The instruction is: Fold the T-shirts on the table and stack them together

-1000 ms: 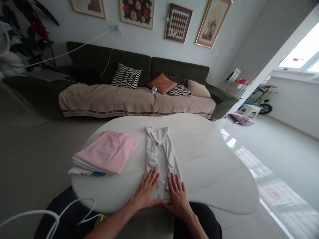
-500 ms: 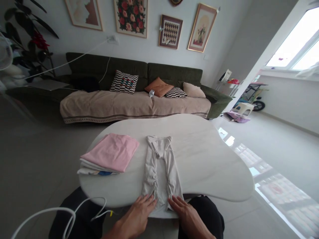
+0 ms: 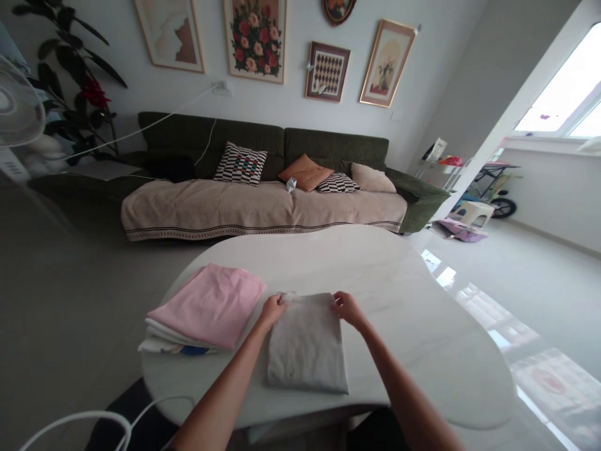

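Note:
A light grey shirt (image 3: 307,344) lies folded into a rectangle on the white table (image 3: 404,338). My left hand (image 3: 273,309) is closed at its far left corner, thumb and fingers pinching the cloth. At the far right corner my right hand (image 3: 347,307) pinches the edge with curled fingers. The fabric lies mostly smooth between both hands. Just left of it rests a stack of folded clothes, with a pink garment (image 3: 216,300) on top and white cloth (image 3: 162,341) beneath.
Behind the table stands a dark green sofa (image 3: 244,134) with a beige cover (image 3: 220,207) and several cushions. A white cable (image 3: 94,414) loops at the lower left. A fan (image 3: 19,103) is at the far left. The table's edge curves close to my legs.
The shirt, earlier long with two strips laid down its length, is now folded into a shorter rectangle. Both hands have moved from its near end to its far corners and closed.

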### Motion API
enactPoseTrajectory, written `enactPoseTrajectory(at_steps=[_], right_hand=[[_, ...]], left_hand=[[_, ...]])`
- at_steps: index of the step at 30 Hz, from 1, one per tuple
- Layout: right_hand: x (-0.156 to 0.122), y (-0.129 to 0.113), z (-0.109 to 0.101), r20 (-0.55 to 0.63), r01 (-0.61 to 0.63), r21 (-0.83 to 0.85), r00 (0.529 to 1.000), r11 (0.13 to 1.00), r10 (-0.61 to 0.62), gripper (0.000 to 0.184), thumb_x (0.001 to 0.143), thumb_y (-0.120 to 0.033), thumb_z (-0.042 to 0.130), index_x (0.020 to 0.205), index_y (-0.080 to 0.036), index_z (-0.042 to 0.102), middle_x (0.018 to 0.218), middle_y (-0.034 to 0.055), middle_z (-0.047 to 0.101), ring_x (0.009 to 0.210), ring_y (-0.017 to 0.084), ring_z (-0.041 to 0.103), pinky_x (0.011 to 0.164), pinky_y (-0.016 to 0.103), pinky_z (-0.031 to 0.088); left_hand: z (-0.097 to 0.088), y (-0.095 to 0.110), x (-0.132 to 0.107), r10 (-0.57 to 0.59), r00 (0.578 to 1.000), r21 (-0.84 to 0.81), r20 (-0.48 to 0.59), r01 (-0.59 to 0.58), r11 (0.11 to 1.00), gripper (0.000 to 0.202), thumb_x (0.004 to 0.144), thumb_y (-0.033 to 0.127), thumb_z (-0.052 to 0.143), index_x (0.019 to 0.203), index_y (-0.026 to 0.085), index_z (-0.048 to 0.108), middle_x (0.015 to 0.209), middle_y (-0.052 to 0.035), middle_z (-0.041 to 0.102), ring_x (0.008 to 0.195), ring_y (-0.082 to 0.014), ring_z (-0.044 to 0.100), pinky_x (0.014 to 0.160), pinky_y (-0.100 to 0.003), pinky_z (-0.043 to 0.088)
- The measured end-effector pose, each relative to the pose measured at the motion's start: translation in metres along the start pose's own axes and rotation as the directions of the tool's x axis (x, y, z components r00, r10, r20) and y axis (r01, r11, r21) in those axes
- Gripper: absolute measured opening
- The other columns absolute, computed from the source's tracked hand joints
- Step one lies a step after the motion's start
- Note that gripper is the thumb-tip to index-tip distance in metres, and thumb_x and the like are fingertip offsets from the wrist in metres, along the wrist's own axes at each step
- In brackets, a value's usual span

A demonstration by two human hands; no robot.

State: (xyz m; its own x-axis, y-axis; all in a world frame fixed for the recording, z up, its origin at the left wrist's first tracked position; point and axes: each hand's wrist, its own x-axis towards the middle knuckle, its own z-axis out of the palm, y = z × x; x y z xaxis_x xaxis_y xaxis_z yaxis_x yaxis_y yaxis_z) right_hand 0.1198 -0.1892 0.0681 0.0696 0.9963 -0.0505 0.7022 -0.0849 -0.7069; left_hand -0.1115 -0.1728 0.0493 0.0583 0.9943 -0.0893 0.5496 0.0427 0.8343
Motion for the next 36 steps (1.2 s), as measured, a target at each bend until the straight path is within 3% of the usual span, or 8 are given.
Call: enactPoseTrajectory(at_steps=[5,11,16,18,21,24,30,36], right_hand=[[0.011,0.033,0.048,-0.140,-0.066,0.015,0.988,0.998,0.068,0.018,0.072,-0.028,0.044,0.071,-0.015,0.056,0.052,-0.0017,0.055,0.050,0.010,0.048,0.049,0.020,0.033],[0.011,0.047,0.050,-0.247,-0.096,-0.014,0.965,0.995,0.090,0.026,0.079,-0.035,0.036,0.080,-0.016,0.054,0.058,0.0004,0.058,0.054,0.013,0.052,0.051,0.021,0.035],[0.008,0.037,0.049,-0.300,-0.098,-0.097,0.952,0.990,0.065,0.031,0.080,-0.028,0.036,0.100,-0.013,0.053,0.091,0.0117,0.062,0.081,0.019,0.058,0.068,0.028,0.042],[0.002,0.030,0.055,-0.308,-0.050,-0.158,0.952,0.986,-0.001,0.038,0.081,-0.025,0.034,0.114,-0.012,0.048,0.115,0.0161,0.053,0.102,0.022,0.051,0.081,0.031,0.040],[-0.010,0.020,0.069,-0.226,0.064,-0.362,0.962,0.930,-0.154,0.045,0.085,-0.029,0.030,0.128,-0.015,0.038,0.140,0.0120,0.027,0.129,0.024,0.022,0.099,0.039,0.025],[-0.019,0.018,0.086,-0.071,0.078,-0.507,0.989,0.858,-0.132,0.051,0.086,-0.044,0.030,0.134,-0.026,0.028,0.146,0.0044,0.010,0.133,0.026,-0.001,0.101,0.049,0.015],[-0.023,0.024,0.103,-0.039,0.016,-0.530,0.998,0.848,-0.043,0.060,0.084,-0.057,0.026,0.137,-0.030,0.018,0.147,0.0033,0.003,0.132,0.023,-0.008,0.101,0.048,0.016],[-0.025,0.011,0.087,0.047,0.017,-0.535,0.999,0.845,0.009,0.061,0.084,-0.055,0.029,0.138,-0.029,0.014,0.147,0.0049,0.001,0.132,0.024,-0.009,0.100,0.052,0.015]], left_hand=[[0.027,-0.031,0.011,0.006,0.994,0.078,-0.107,0.002,0.997,0.014,0.075,0.017,0.047,0.062,0.016,0.050,0.058,0.0030,0.050,0.061,-0.0110,0.047,0.057,-0.020,0.032],[0.026,-0.035,0.027,0.116,0.990,0.101,-0.085,-0.107,0.989,0.014,0.080,0.026,0.047,0.072,0.017,0.055,0.067,0.0026,0.057,0.066,-0.0099,0.052,0.061,-0.018,0.037],[0.030,-0.031,0.025,0.134,0.974,0.166,-0.180,-0.104,0.981,0.019,0.077,0.016,0.047,0.094,0.017,0.056,0.091,-0.0042,0.061,0.085,-0.0152,0.055,0.076,-0.026,0.041],[0.034,-0.029,0.015,0.241,0.947,0.224,-0.214,-0.193,0.955,0.033,0.079,0.015,0.043,0.111,0.018,0.050,0.110,-0.0075,0.055,0.103,-0.0174,0.049,0.088,-0.032,0.039],[0.043,-0.028,-0.001,0.469,0.872,0.401,-0.137,-0.384,0.832,0.042,0.085,0.025,0.037,0.127,0.020,0.038,0.132,-0.0092,0.039,0.125,-0.0213,0.029,0.100,-0.040,0.029],[0.053,-0.034,-0.008,0.429,0.903,0.543,0.008,-0.364,0.757,0.052,0.083,0.040,0.041,0.131,0.023,0.033,0.142,-0.0085,0.023,0.131,-0.0297,0.012,0.101,-0.050,0.023],[0.065,-0.053,-0.004,0.351,0.936,0.621,0.019,-0.286,0.730,0.056,0.082,0.043,0.041,0.134,0.025,0.029,0.144,-0.0084,0.020,0.131,-0.0290,0.013,0.101,-0.051,0.020],[0.059,-0.043,-0.004,0.283,0.956,0.595,0.070,-0.268,0.758,0.057,0.082,0.042,0.039,0.134,0.022,0.028,0.144,-0.0099,0.019,0.132,-0.0296,0.010,0.101,-0.052,0.020]])
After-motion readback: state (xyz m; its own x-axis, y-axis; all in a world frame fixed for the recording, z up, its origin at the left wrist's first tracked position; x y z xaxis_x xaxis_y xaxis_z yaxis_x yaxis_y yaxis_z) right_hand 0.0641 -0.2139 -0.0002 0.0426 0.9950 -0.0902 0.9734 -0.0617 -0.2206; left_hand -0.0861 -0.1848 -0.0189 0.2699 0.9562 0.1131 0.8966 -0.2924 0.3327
